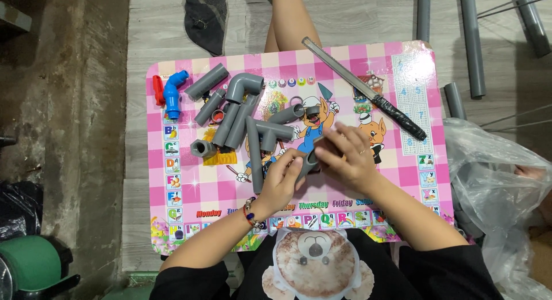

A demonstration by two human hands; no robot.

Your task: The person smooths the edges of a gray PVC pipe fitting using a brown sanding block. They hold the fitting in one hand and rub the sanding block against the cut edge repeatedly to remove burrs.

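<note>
One grey pipe fitting (310,161) is held between both hands above the middle of the pink checked counter (402,58), its long axis tilted near upright. It is gripped from the left by the left hand (283,178) and covered from the right by the right hand (348,156), both closed on it, equally near. Loose grey pipe pieces (241,113) lie up-left; a black-handled saw (368,93) lies up-right.

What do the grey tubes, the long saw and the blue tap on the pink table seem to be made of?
Grey tubes: probably rigid plastic, matte, uniformly grey with moulded elbows.
Long saw: the blade looks like metal, pale with a dull sheen; the handle seems wrapped in black tape.
Blue tap: likely plastic, glossy, with a red part beside it.
</note>
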